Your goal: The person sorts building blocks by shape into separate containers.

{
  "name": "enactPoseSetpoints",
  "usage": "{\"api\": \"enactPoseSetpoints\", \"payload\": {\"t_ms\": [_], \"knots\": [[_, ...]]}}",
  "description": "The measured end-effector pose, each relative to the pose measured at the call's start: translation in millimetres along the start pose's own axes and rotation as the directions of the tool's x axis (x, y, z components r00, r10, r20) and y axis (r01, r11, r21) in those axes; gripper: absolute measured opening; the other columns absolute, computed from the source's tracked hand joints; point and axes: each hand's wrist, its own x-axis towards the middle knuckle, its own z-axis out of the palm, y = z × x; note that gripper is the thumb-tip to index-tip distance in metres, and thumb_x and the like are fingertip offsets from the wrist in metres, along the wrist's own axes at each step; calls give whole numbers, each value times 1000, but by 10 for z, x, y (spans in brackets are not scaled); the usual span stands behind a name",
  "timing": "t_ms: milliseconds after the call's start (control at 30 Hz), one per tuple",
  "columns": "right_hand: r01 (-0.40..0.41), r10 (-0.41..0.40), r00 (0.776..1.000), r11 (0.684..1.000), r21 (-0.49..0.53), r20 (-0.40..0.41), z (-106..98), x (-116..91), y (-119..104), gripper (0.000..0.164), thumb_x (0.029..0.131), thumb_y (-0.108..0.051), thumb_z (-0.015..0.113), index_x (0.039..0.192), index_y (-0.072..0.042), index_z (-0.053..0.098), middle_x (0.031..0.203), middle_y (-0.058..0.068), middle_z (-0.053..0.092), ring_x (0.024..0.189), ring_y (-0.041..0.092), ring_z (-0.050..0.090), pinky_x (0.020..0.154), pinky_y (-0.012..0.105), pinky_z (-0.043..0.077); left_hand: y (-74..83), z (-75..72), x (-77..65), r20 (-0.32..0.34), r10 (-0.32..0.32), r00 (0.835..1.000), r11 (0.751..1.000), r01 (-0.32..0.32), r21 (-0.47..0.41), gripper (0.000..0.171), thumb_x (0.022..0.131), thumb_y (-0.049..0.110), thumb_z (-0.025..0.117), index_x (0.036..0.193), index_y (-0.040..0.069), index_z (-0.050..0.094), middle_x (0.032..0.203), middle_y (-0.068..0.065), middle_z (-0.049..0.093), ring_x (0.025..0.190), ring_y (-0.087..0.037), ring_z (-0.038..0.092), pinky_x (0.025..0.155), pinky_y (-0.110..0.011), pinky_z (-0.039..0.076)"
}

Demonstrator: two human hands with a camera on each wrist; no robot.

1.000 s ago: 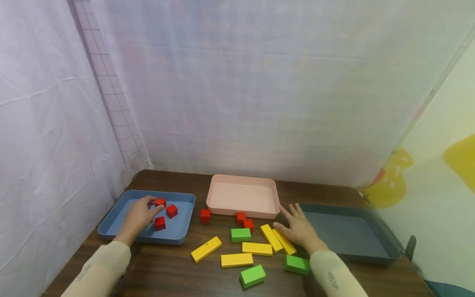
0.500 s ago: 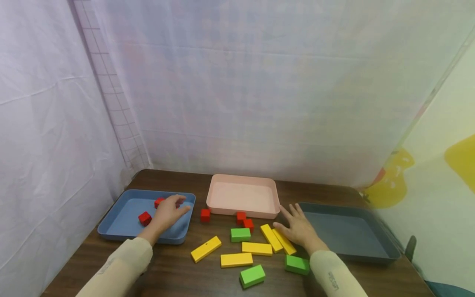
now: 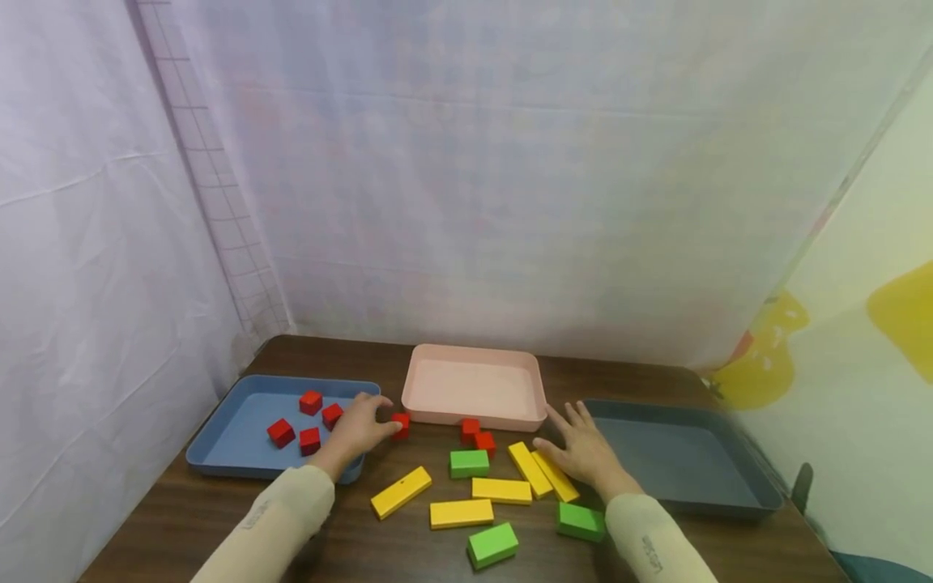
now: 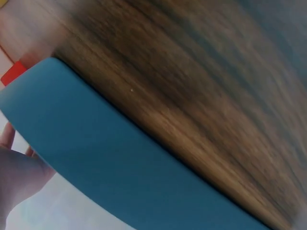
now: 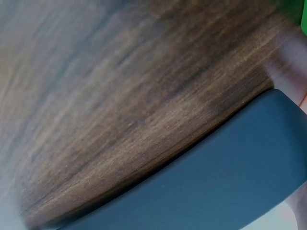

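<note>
My left hand [image 3: 359, 429] reaches over the right rim of the blue tray [image 3: 251, 441]. Its thumb and fingers are spread, with the thumb tip right at a red cube [image 3: 402, 423] on the table. In the left wrist view, that hand [image 4: 21, 175] shows partly behind the tray's blue wall [image 4: 110, 148]. Several red cubes [image 3: 310, 402] lie inside the blue tray. My right hand [image 3: 586, 457] stays with fingers spread beside two yellow blocks [image 3: 530, 470], its fingertips close to the corner of the pink tray [image 3: 474, 387].
A dark grey-blue tray [image 3: 681, 453] stands at the right. Two red cubes [image 3: 470, 431], several yellow blocks [image 3: 462, 514] and several green blocks [image 3: 492, 546] are scattered across the brown wooden table [image 3: 350, 542]. White curtains [image 3: 481, 178] hang behind the table.
My left hand has moved right, from above the red cubes inside the blue tray to the red cube outside its rim. My right hand has kept its place.
</note>
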Motion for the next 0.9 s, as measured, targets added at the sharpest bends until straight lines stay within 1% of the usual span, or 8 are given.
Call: {"api": "enactPoseSetpoints", "payload": {"t_ms": [100, 267, 467, 700, 767, 900], "knots": [[-4, 4, 1000, 1000, 2, -2, 10, -3, -10, 80, 94, -62, 52, 156, -17, 32, 159, 27, 21, 148, 47, 7, 109, 71, 18, -11, 34, 13, -2, -12, 1000, 1000, 12, 3, 45, 87, 24, 77, 125, 3, 65, 124, -20, 55, 108, -33, 56, 99, -51, 47], [-6, 6, 1000, 1000, -2, -8, 28, 3, -11, 80, 94, -63, 52, 156, -17, 33, 159, 27, 22, 148, 46, 8, 108, 72, 19, -55, 74, 4, -7, 5, 1000, 1000, -5, 16, 43, 85, 21, 79, 121, 1, 66, 120, -22, 56, 110, -35, 55, 99, -53, 45], [0, 0, 1000, 1000, -4, -12, 23, 19, -4, 80, 94, -64, 52, 156, -17, 33, 158, 27, 22, 148, 46, 8, 108, 72, 19, -67, 110, 2, -25, 32, 999, 999, -31, 26, 40, 85, 21, 79, 119, 4, 68, 118, -21, 57, 108, -35, 56, 95, -53, 47], [-6, 6, 1000, 1000, -2, -5, 20, 12, -23, 80, 94, -63, 52, 156, -17, 33, 158, 27, 22, 148, 46, 7, 108, 72, 19, -73, 131, 0, -35, 27, 999, 999, -26, 39, 34, 85, 24, 79, 113, 7, 70, 111, -16, 56, 103, -31, 55, 90, -51, 49], [-12, 12, 1000, 1000, -2, -4, 22, 8, -26, 80, 94, -63, 52, 156, -17, 33, 158, 27, 22, 148, 46, 8, 108, 72, 19, -76, 137, -4, -40, 27, 999, 999, -26, 36, 33, 85, 25, 80, 111, 7, 70, 114, -17, 56, 106, -32, 54, 91, -51, 49], [-10, 10, 1000, 1000, -3, -11, 25, 13, -23, 80, 94, -62, 52, 156, -16, 33, 158, 27, 22, 148, 47, 8, 108, 72, 19, -63, 112, -14, -59, 28, 998, 1000, -27, 15, 32, 84, 26, 80, 109, 7, 70, 127, -21, 53, 114, -36, 53, 97, -53, 47]]}}
